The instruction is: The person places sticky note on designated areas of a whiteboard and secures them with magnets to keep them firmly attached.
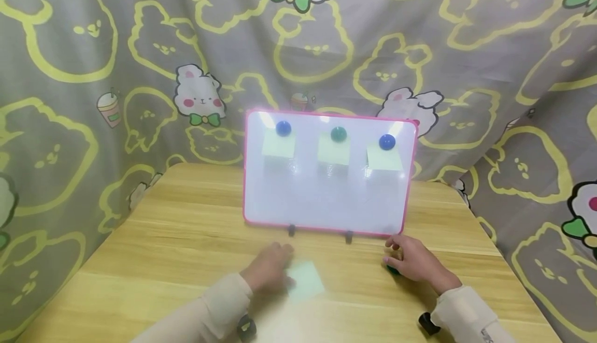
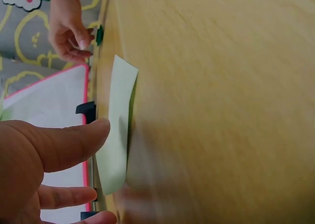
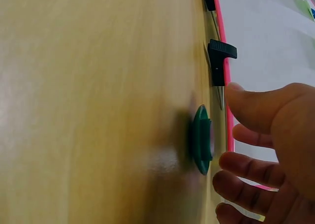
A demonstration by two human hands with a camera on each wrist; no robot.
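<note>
My left hand (image 1: 269,268) is beside a pale green paper note (image 1: 306,281) on the table. In the left wrist view, the thumb overlaps the edge of the note (image 2: 117,130), whose ends lift slightly; whether they touch, I cannot tell. The fingers are spread apart from the thumb. Over at the right, my right hand (image 1: 415,260) hovers by a green round magnet (image 3: 201,140), thumb and fingers parted around it without gripping. The magnet lies with its domed side on the tabletop. Behind both hands stands a pink-framed whiteboard (image 1: 322,198).
Blue magnets (image 1: 283,128) and a green magnet (image 1: 338,134) hold pale notes (image 1: 333,151) on the board. Black feet (image 1: 349,237) support its lower edge. The wooden table (image 1: 177,239) meets a patterned curtain (image 1: 154,89) behind.
</note>
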